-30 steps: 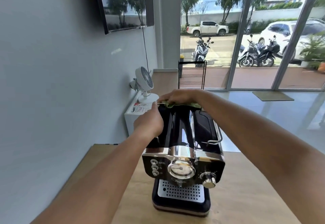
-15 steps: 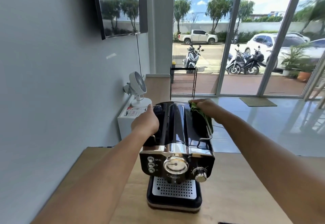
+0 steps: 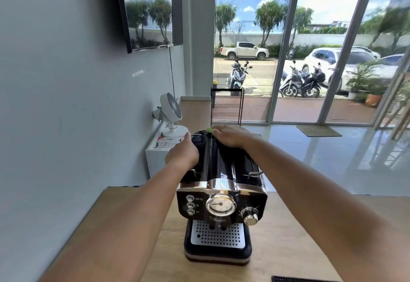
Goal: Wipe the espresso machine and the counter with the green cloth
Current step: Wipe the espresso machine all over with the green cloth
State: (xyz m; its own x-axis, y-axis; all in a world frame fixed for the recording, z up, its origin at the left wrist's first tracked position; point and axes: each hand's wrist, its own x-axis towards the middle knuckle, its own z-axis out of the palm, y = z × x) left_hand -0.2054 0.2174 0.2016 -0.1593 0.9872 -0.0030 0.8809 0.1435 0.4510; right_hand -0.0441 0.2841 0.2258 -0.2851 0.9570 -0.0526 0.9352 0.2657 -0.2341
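Right hand (image 3: 228, 136) presses flat fingers on the green cloth (image 3: 209, 129) atop the espresso machine (image 3: 221, 171), left hand (image 3: 183, 155) braces, fingers hidden; overpushing could skid it along the bench (image 3: 288, 226)

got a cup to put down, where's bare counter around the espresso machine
Bare counter: left of the espresso machine up to the grey wall, and a patch right of it, bordered by the black mat. Crowded: the machine's top, with the left hand at its side and the right hand on the green cloth.
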